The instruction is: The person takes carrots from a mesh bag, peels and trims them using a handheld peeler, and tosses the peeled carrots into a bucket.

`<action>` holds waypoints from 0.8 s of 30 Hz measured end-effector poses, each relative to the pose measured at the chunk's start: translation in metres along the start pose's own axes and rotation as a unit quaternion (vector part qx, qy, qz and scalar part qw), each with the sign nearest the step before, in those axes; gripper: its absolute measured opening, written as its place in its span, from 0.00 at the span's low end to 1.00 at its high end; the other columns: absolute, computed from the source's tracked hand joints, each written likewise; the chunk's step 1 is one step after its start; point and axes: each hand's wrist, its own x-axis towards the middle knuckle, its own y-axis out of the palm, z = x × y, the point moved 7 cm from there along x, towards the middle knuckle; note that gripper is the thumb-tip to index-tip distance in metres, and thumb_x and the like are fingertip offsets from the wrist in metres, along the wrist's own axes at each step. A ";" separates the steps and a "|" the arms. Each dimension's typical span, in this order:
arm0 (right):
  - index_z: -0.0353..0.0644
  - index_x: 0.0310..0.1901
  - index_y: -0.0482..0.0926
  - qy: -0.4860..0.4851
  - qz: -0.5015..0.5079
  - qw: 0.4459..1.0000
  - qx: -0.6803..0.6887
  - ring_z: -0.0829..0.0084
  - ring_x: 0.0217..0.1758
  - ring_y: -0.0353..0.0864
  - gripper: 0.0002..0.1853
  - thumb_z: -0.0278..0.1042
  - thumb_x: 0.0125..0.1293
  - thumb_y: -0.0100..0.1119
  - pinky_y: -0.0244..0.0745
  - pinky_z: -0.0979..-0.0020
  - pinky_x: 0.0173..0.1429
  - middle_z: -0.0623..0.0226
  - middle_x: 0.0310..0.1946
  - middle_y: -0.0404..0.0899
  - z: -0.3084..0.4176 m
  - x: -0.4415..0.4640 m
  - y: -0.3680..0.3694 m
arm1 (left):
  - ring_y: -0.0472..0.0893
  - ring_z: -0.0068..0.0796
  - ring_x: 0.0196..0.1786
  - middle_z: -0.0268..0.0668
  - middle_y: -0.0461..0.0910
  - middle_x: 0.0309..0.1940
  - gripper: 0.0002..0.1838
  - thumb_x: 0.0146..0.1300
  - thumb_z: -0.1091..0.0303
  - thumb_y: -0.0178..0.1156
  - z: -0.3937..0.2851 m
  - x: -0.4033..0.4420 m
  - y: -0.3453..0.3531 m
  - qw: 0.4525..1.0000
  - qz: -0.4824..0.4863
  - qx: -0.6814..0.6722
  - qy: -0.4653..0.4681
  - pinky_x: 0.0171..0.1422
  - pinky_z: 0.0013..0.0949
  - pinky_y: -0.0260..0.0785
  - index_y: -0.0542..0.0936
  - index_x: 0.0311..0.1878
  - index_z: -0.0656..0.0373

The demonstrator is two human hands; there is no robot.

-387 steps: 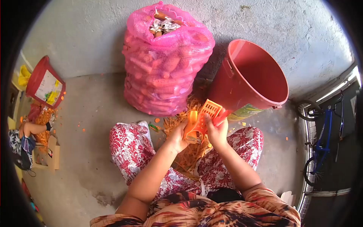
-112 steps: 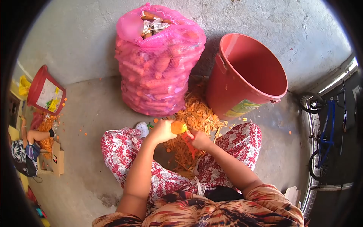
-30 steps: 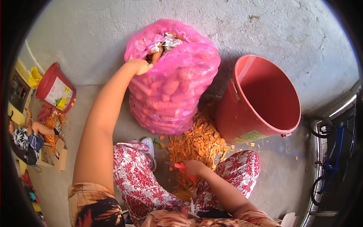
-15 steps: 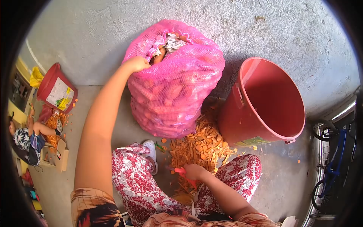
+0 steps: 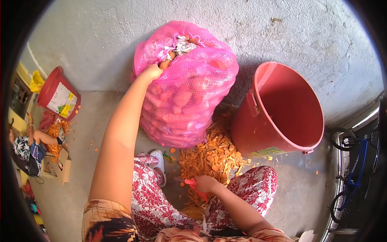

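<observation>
My left hand (image 5: 153, 71) is closed at the opening of a pink mesh sack (image 5: 183, 97) full of carrots, its fingers at the end of a carrot (image 5: 165, 63) that sticks out beside crumpled paper (image 5: 185, 46). My right hand (image 5: 205, 184) is wrapped round a red-orange peeler (image 5: 192, 183), held low above the floor. Under and beyond it lies a heap of orange peelings and slices (image 5: 213, 157). A large red bin (image 5: 262, 117) leans behind the heap, to the right of the sack.
Another person (image 5: 30, 147) sits at the far left near a second red bin (image 5: 62, 99), more peelings and a cardboard box (image 5: 64, 165). A blue bicycle (image 5: 354, 177) stands at the right. My legs in patterned trousers and a white shoe (image 5: 158, 165) border the heap.
My left hand has left the orange piece near the peeler and reached up to the sack. Lately it shifted slightly right, from the mesh edge to the carrot. My right hand keeps the peeler low.
</observation>
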 end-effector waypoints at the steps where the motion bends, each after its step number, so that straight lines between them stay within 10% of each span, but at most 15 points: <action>1: 0.38 0.45 0.68 0.003 -0.003 1.000 -0.010 0.55 0.42 0.76 0.20 0.44 0.56 0.48 0.70 0.58 0.44 0.52 0.37 0.77 0.000 -0.001 0.000 | 0.78 0.38 0.41 0.48 0.78 0.38 0.19 0.53 0.65 0.55 0.003 -0.002 -0.002 0.999 -0.004 -0.043 -0.009 0.44 0.37 0.67 0.74 0.42 0.72; 5: 0.39 0.45 0.69 0.008 -0.008 1.000 -0.016 0.55 0.42 0.76 0.19 0.43 0.56 0.48 0.69 0.59 0.44 0.52 0.37 0.77 0.000 -0.008 -0.005 | 0.77 0.28 0.37 0.39 0.78 0.35 0.16 0.56 0.67 0.55 -0.017 -0.039 -0.027 0.942 0.053 -0.330 0.023 0.43 0.31 0.67 0.74 0.43 0.70; 13: 0.39 0.43 0.71 0.014 -0.040 0.999 -0.018 0.55 0.42 0.76 0.18 0.40 0.53 0.50 0.69 0.60 0.45 0.52 0.37 0.77 -0.003 -0.024 -0.013 | 0.74 0.23 0.45 0.37 0.74 0.41 0.18 0.53 0.76 0.59 -0.058 -0.136 -0.120 0.896 -0.066 -0.365 0.243 0.51 0.26 0.66 0.70 0.48 0.66; 17: 0.42 0.43 0.73 0.039 -0.040 0.998 0.034 0.56 0.41 0.77 0.18 0.40 0.51 0.52 0.70 0.61 0.44 0.53 0.35 0.77 -0.001 -0.041 -0.023 | 0.73 0.28 0.47 0.34 0.73 0.46 0.22 0.54 0.67 0.60 -0.039 -0.184 -0.101 0.691 -0.022 -0.648 0.319 0.57 0.38 0.64 0.68 0.52 0.60; 21: 0.47 0.46 0.74 0.002 -0.153 0.984 0.091 0.63 0.34 0.79 0.17 0.39 0.53 0.52 0.72 0.66 0.37 0.57 0.32 0.79 -0.016 -0.042 -0.032 | 0.73 0.20 0.41 0.21 0.74 0.35 0.26 0.58 0.39 0.44 -0.037 -0.273 0.012 0.466 0.158 -0.867 0.076 0.54 0.39 0.64 0.70 0.47 0.50; 24: 0.41 0.41 0.74 0.004 -0.298 0.937 0.183 0.56 0.39 0.77 0.14 0.37 0.53 0.51 0.71 0.63 0.41 0.51 0.32 0.78 -0.049 -0.032 -0.039 | 0.76 0.29 0.40 0.30 0.75 0.31 0.19 0.61 0.47 0.45 -0.009 -0.346 0.122 0.264 0.212 -0.922 -0.186 0.47 0.41 0.69 0.72 0.40 0.53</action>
